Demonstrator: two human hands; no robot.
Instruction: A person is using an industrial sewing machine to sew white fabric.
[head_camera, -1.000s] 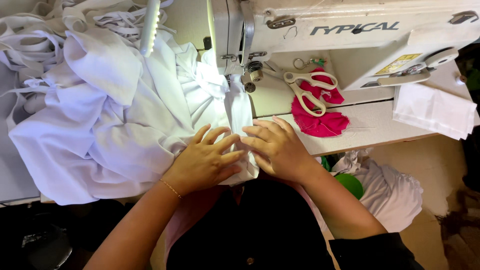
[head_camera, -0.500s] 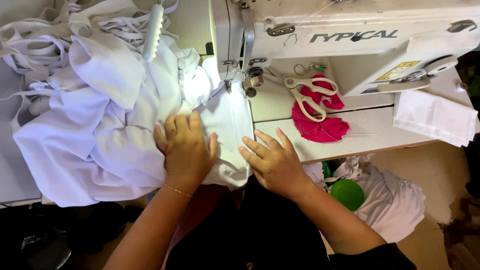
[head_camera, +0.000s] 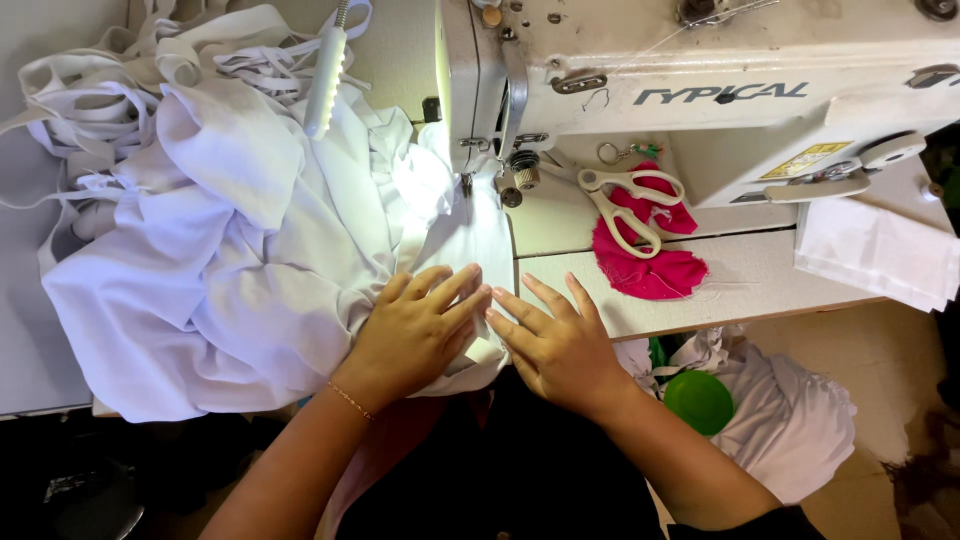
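Nearest, the left hand (head_camera: 415, 335) and the right hand (head_camera: 555, 340) lie flat, fingers extended and fingertips almost meeting, pressing the white cloth (head_camera: 250, 270) onto the table edge (head_camera: 700, 310); neither grips anything. The cloth heaps to the left. Farther right, scissors (head_camera: 625, 205) rest on a pink fabric scrap (head_camera: 650, 265). Beyond stands the sewing machine (head_camera: 700, 80).

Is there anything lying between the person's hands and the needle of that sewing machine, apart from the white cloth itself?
Nothing visible does. Both the left hand and right hand lie flat on the white cloth, which runs unbroken up to the needle. The scissors and pink fabric lie off to the right.
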